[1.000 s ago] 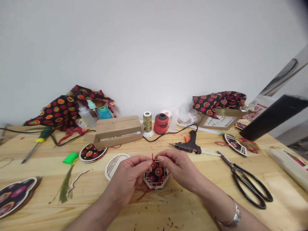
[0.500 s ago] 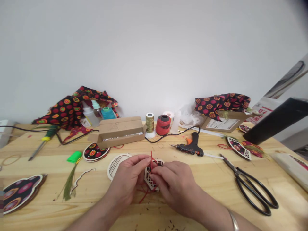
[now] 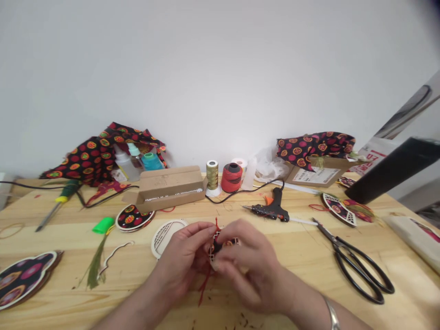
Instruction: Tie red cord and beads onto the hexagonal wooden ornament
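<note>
Both my hands meet over a small octagonal wooden ornament (image 3: 222, 240) with a lattice edge and patterned red-and-black fabric inside. My left hand (image 3: 187, 256) pinches its left side and a red cord (image 3: 205, 283) that hangs down toward the table. My right hand (image 3: 247, 263) is closed over the ornament's right side and covers most of it, and is slightly blurred. A silver bracelet (image 3: 332, 314) sits on my right wrist.
A round lattice disc (image 3: 165, 230) lies just left of my hands. Black scissors (image 3: 357, 266) and a black glue gun (image 3: 270, 208) lie to the right. Thread spools (image 3: 230, 177), a cardboard box (image 3: 168, 188), bottles, patterned fabric (image 3: 92, 156), a screwdriver (image 3: 57, 204) and finished ornaments line the wooden table.
The ornament went from lying flat to being tipped up between my hands. My right hand moved left and forward over it, hiding most of it. The red cord now hangs lower.
</note>
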{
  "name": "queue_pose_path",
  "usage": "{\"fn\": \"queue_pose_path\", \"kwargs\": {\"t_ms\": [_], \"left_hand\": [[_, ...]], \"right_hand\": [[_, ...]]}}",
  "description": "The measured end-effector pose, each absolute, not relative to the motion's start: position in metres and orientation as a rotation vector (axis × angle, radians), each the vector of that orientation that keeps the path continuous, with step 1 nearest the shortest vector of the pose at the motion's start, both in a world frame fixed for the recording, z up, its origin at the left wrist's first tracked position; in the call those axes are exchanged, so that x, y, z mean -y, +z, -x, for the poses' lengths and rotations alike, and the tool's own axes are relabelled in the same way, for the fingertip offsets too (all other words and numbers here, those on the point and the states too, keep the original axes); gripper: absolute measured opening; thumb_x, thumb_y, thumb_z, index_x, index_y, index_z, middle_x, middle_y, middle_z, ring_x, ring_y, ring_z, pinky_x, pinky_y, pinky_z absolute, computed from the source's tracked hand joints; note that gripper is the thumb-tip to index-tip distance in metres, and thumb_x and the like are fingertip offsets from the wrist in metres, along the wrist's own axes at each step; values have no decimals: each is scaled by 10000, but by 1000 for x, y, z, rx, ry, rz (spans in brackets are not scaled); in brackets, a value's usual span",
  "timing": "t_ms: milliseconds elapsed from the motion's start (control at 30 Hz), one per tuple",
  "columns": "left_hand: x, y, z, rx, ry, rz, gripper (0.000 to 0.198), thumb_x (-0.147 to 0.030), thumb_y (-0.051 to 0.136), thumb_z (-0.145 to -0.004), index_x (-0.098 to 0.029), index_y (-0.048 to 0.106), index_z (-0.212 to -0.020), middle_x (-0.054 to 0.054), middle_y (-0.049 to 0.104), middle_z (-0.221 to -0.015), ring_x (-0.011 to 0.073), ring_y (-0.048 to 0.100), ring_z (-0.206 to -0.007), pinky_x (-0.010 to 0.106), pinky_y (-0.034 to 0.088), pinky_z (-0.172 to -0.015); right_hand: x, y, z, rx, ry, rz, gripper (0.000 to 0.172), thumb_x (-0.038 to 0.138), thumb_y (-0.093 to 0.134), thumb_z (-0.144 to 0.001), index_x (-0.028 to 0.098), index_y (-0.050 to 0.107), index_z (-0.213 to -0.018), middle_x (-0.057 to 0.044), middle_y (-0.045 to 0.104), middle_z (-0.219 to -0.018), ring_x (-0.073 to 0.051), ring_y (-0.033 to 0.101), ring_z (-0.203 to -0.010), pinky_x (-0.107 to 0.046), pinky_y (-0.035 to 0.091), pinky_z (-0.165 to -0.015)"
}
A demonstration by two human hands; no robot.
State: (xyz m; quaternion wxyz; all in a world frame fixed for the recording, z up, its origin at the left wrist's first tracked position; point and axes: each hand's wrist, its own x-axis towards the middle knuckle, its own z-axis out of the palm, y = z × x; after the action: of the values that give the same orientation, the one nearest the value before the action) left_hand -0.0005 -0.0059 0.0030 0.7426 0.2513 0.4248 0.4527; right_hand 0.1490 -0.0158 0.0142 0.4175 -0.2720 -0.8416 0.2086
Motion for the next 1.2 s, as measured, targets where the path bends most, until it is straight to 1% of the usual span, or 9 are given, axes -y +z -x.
{"fn": "queue_pose_path", "kwargs": {"t_ms": [100,167,233,300,433,567,667,967,1200], "left_hand": [[6,0,1,-929,962,-583,110,-234,655,-698,-144,618,-749,-59,496,-461,55,451,-387,156,323,-376],[6,-3,2,-942,965,-625,127,-250,659,-696,-133,632,-736,-79,426,-425,24,355,-352,139,231,-350],[5,-4,2,-969,960,-665,148,-268,661,-692,-124,646,-724,-84,394,-414,10,280,-348,144,171,-350],[4,-4,3,-982,945,-702,152,-274,652,-697,-124,656,-719,-81,394,-411,11,246,-355,153,161,-360],[6,-2,2,-974,918,-778,133,-250,629,-710,-124,671,-716,-63,420,-412,24,254,-375,161,168,-377],[8,-2,1,-1002,898,-826,133,-257,637,-695,-128,670,-702,-64,407,-399,32,230,-378,171,152,-378],[8,-3,1,-1012,883,-847,143,-277,636,-698,-136,663,-701,-76,379,-397,35,211,-383,172,155,-383],[8,1,0,-972,850,-871,171,-304,619,-724,-136,656,-724,-69,393,-435,35,219,-388,183,136,-384],[9,1,0,-1000,859,-871,157,-296,639,-697,-142,672,-695,-74,383,-409,41,242,-382,175,203,-388]], "right_hand": [[7,13,-149,1622,877,942,115,226,508,-800,172,599,-844,-83,549,-965,-173,516,-917,-314,419,-789],[2,9,-147,1384,1276,1016,161,307,565,-763,163,585,-832,-54,578,-822,-150,555,-751,-280,448,-661],[-2,5,-145,1207,1588,1033,252,362,625,-705,149,571,-828,-18,585,-675,-123,554,-612,-261,443,-592],[-3,3,-143,1104,1727,1023,308,378,665,-658,139,559,-821,8,578,-578,-107,545,-532,-254,441,-560],[-2,4,-142,1078,1743,1005,300,370,682,-632,135,554,-766,37,541,-473,-80,484,-411,-222,411,-453],[-3,6,-142,1065,1689,1111,279,359,700,-600,133,554,-672,57,494,-449,-48,406,-368,-174,322,-376],[-4,6,-143,1076,1644,1160,263,346,700,-601,129,557,-637,58,482,-462,-40,392,-401,-167,290,-393],[-6,3,-146,1110,1578,1166,235,337,676,-627,132,564,-647,34,520,-511,-68,435,-460,-197,318,-447],[-5,5,-145,1117,1573,1184,223,326,683,-617,136,567,-631,25,544,-532,-71,441,-470,-194,321,-441]]}}
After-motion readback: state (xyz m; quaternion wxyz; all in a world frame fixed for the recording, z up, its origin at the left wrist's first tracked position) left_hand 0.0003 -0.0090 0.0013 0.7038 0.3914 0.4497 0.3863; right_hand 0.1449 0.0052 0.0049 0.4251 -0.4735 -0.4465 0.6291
